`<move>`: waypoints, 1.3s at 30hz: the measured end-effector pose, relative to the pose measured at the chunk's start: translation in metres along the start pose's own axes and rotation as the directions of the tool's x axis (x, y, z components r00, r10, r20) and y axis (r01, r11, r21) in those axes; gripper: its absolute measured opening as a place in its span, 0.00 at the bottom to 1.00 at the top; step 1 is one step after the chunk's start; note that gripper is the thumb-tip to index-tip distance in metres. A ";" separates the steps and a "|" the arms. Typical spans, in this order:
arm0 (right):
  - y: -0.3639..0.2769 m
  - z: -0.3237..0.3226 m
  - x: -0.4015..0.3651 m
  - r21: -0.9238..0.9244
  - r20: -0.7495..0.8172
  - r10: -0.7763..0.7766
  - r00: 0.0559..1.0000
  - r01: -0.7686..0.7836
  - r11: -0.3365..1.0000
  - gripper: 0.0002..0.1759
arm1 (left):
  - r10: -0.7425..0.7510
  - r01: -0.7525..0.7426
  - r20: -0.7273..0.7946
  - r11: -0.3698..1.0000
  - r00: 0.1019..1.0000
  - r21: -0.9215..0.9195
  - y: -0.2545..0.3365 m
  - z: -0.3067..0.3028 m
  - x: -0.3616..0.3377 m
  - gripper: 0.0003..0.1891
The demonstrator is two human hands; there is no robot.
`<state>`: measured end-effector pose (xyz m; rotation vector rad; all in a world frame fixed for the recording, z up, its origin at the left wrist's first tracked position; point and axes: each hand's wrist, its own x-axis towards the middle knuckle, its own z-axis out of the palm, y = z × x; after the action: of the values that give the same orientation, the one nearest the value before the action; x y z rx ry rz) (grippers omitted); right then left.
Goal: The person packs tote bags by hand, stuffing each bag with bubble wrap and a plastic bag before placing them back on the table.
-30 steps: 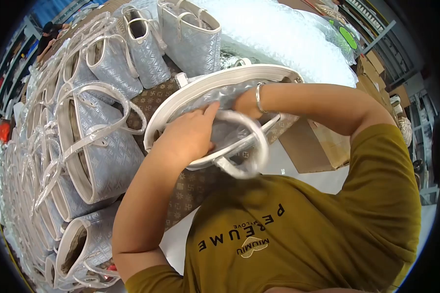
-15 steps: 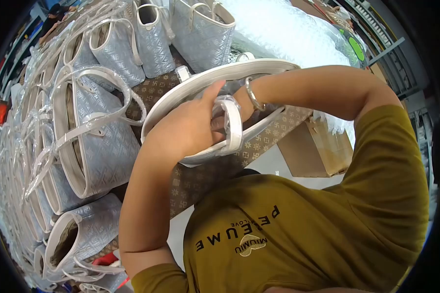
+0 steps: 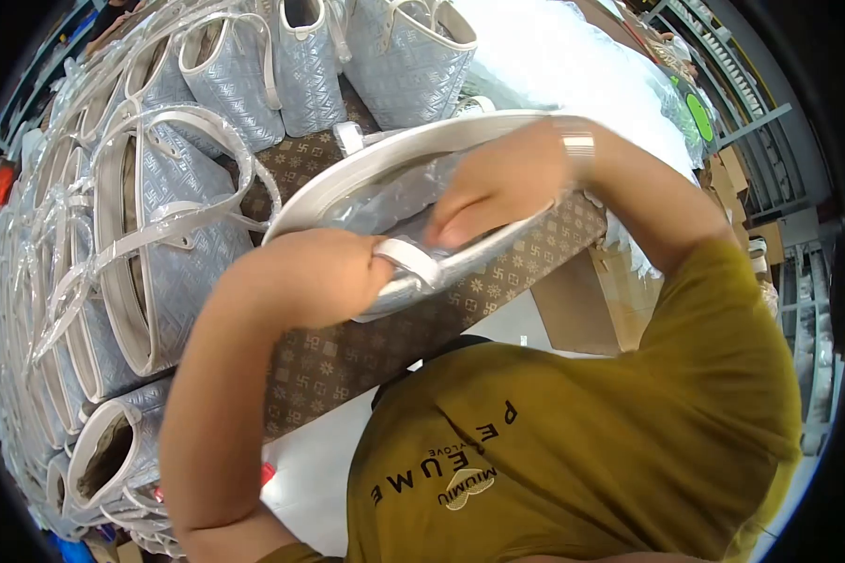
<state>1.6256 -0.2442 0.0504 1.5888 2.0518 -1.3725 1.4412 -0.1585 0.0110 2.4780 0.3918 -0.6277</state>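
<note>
Hands (image 3: 505, 185) blur at the open bag (image 3: 347, 178), its bottom hidden

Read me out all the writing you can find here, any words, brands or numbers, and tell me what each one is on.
"PE" and "EUME": shirt, upside down in the view, with a fold between the parts.
"YLOVE": shirt, smaller; its start is unclear.
"MIUMIU": shirt, at the heart.
Bag: no readable text.
Green patch: any marks are too small to read.
No numbers readable.
</note>
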 end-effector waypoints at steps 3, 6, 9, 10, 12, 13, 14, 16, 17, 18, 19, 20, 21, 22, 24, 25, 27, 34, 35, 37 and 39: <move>0.024 0.031 -0.078 0.195 -0.100 -0.111 0.989 0.129 0.972 0.13 | -0.033 0.028 0.126 0.999 0.991 0.045 -0.001 -0.005 0.018 0.19; 0.037 0.074 -0.095 0.143 -0.386 -0.091 0.918 0.158 0.977 0.14 | -0.118 0.015 0.299 0.945 0.947 0.327 0.011 -0.013 0.031 0.19; 0.043 0.067 -0.099 0.386 -0.805 0.209 0.556 0.221 0.896 0.15 | -0.116 0.022 0.275 0.946 0.954 0.324 -0.002 0.006 0.054 0.19; 0.057 0.050 -0.089 0.131 -0.929 0.069 0.364 0.150 0.980 0.18 | -0.105 0.012 0.275 0.948 0.956 0.317 0.000 0.004 0.053 0.20; 0.097 0.028 -0.061 -0.012 -0.948 0.036 0.315 -0.150 0.989 0.25 | -0.023 -0.043 0.206 0.949 0.978 0.313 0.006 -0.006 0.032 0.19; 0.104 0.025 -0.054 0.050 -0.884 0.189 0.428 -0.315 0.948 0.28 | 0.070 -0.102 0.120 0.955 0.990 0.278 0.012 -0.014 0.017 0.18; 0.106 0.025 -0.060 0.059 -0.891 0.191 0.413 -0.312 0.948 0.28 | 0.161 -0.163 0.028 0.956 0.986 0.243 0.015 -0.021 0.006 0.18; 0.087 0.020 -0.074 0.027 -0.596 0.285 0.750 -0.337 0.941 0.33 | 0.146 -0.141 -0.054 0.986 0.988 0.089 0.013 -0.027 -0.005 0.17; 0.081 0.022 -0.074 0.008 -0.385 0.318 0.866 -0.342 0.940 0.35 | 0.116 -0.127 -0.126 0.988 0.985 -0.086 0.010 -0.025 -0.010 0.16; 0.078 0.026 -0.071 0.005 -0.376 0.319 0.870 -0.343 0.939 0.35 | 0.072 -0.123 -0.194 0.957 0.978 -0.263 0.008 -0.022 -0.013 0.15; 0.076 0.034 -0.068 0.235 -0.316 0.349 0.882 -0.284 0.930 0.36 | 0.072 -0.123 -0.193 0.954 0.979 -0.272 0.008 -0.015 -0.013 0.15; 0.076 0.042 -0.064 0.452 -0.255 0.365 0.896 -0.223 0.864 0.38 | 0.098 -0.123 -0.150 0.979 0.984 -0.164 0.009 -0.008 -0.010 0.14; 0.077 0.047 -0.059 0.644 -0.195 0.365 0.910 -0.162 0.748 0.40 | 0.118 -0.125 -0.107 0.991 0.987 -0.052 0.011 -0.001 -0.006 0.13; 0.087 0.054 -0.047 0.639 -0.197 0.366 0.910 -0.164 0.752 0.40 | 0.133 -0.129 -0.063 0.990 0.989 0.063 0.012 0.002 -0.004 0.13; 0.119 0.071 -0.007 0.918 0.016 0.333 0.943 -0.146 0.369 0.40 | 0.142 -0.142 -0.064 0.990 0.988 0.009 0.010 0.004 -0.006 0.13; 0.133 0.072 0.011 0.913 0.022 0.331 0.943 -0.154 0.377 0.40 | 0.151 -0.154 -0.060 0.987 0.987 -0.045 0.008 0.006 -0.008 0.14; 0.156 0.071 0.050 0.983 -0.144 0.239 0.960 0.111 0.149 0.37 | 0.147 -0.153 -0.057 0.980 0.987 -0.126 0.004 0.009 -0.008 0.14; 0.087 -0.069 0.012 0.605 -0.795 0.069 0.603 0.796 0.012 0.15 | 0.097 -0.093 0.172 0.995 0.980 -0.035 0.003 -0.008 0.014 0.19; 0.069 -0.078 -0.019 0.620 -0.781 -0.138 0.609 0.782 -0.056 0.16 | 0.097 -0.092 0.174 0.995 0.980 -0.035 0.002 -0.011 0.019 0.19; 0.033 -0.069 -0.073 0.549 -0.738 -0.448 0.504 0.835 0.035 0.18 | 0.067 -0.069 0.200 0.998 0.977 0.002 0.000 -0.016 0.033 0.25; -0.013 -0.019 -0.098 0.050 -0.741 -0.440 0.508 0.695 0.717 0.18 | 0.065 -0.072 0.199 0.997 0.978 0.027 -0.005 -0.012 0.038 0.28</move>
<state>1.6606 -0.2940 0.1310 1.8249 3.2038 -1.5526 1.4760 -0.1420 -0.0014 2.4206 0.2197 -0.8497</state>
